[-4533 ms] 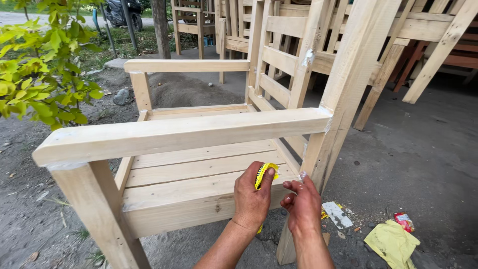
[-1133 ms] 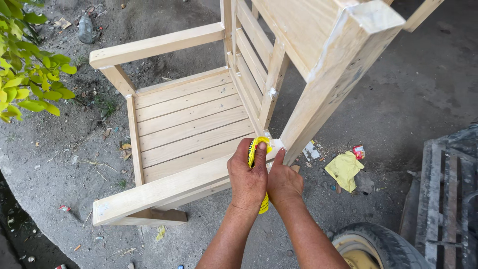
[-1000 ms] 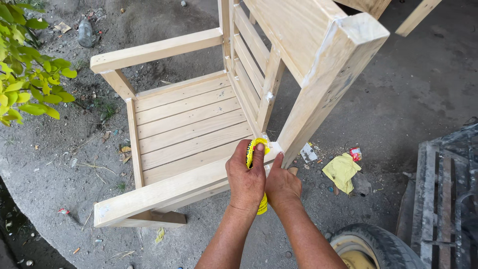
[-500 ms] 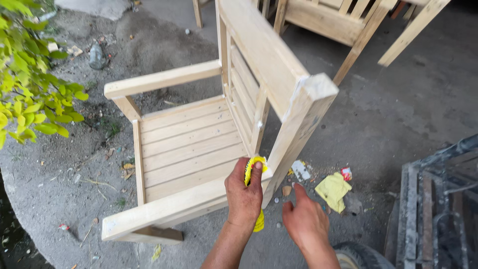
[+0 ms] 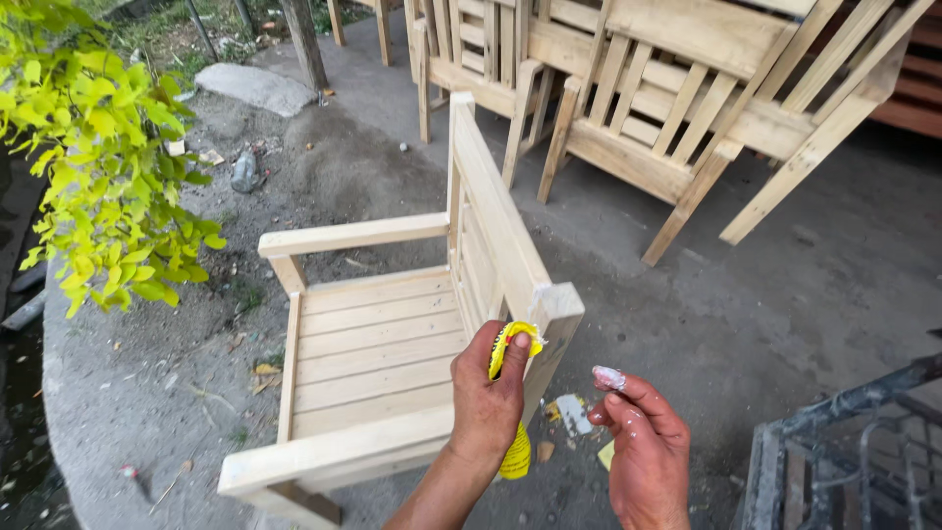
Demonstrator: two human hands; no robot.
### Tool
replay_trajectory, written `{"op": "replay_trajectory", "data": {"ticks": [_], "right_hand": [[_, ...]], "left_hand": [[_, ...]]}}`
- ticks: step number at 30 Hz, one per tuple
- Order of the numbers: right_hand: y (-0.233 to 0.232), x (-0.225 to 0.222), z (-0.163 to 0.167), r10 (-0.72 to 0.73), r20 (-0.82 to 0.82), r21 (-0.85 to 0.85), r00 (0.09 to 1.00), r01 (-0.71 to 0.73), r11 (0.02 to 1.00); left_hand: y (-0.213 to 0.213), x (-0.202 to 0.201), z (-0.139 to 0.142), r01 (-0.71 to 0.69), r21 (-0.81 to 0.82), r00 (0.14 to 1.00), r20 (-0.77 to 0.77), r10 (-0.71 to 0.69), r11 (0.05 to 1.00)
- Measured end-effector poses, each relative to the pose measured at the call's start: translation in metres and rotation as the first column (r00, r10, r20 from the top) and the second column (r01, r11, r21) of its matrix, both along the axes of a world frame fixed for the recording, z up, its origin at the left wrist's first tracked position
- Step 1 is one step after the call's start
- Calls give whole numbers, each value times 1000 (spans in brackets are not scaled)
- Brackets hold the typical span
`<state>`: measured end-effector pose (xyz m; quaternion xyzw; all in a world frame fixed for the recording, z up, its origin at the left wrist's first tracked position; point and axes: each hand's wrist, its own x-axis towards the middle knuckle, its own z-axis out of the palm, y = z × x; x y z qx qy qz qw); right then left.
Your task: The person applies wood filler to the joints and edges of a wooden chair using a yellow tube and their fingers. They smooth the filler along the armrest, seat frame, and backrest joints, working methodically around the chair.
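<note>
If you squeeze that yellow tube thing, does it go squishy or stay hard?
Probably squishy: the yellow tube looks creased and bent where the left hand grips it. It seems light, since one hand holds it easily. It may be slippery, as the right hand has pale paste on its fingertips.

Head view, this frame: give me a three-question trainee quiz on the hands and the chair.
1. True or false: the left hand grips a yellow tube.
2. What shows on the fingers of the right hand? A) white paste B) a nail C) a pencil
3. Fill in: the left hand is next to the unpainted wooden chair, near its ____ corner post.

Key: 1 true; 2 A; 3 back
</note>
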<state>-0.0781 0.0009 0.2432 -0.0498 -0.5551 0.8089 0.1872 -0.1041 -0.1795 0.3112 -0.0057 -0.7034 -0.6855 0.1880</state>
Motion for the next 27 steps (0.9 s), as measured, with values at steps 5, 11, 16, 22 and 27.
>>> {"op": "replay_trajectory", "data": {"ticks": [5,11,16,22,27], "right_hand": [[11,-63,64,64,-45,-18,997,-65,998],[6,-142,108,109,-20,-44,994,-110,993],[13,-207,115,209,41,-124,977,-202,971],[87,-311,113,312,63,-157,948,-299,941],[179,-412,107,509,3,-137,861,-504,853]], "left_hand": [[27,-41,51,57,69,998,-42,-55,996],[19,-104,79,168,185,985,8,-172,968],[31,-160,88,231,375,950,111,-291,898],[97,-235,87,227,382,958,78,-276,896],[196,-288,71,39,278,998,41,-53,960]]}}
